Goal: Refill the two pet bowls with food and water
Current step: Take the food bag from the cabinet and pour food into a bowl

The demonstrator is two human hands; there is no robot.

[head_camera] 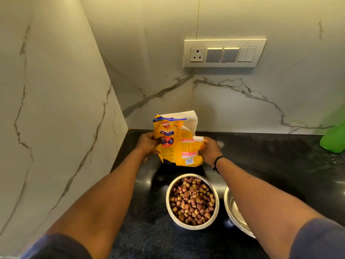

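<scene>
A crumpled yellow pet food bag [175, 144] stands upright at the back of the black countertop [145, 230], its top open and showing a white lining. My left hand [146, 145] grips its left side and my right hand [210, 151] grips its right side. In front of the bag sits a steel bowl [192, 201] filled with brown and tan kibble. A second steel bowl [235, 212] sits to its right, largely hidden by my right forearm; what it holds cannot be seen.
Marble walls close the corner on the left and behind. A switch panel with a socket [225, 53] hangs on the back wall. A green object [334, 139] sits at the right edge of the counter.
</scene>
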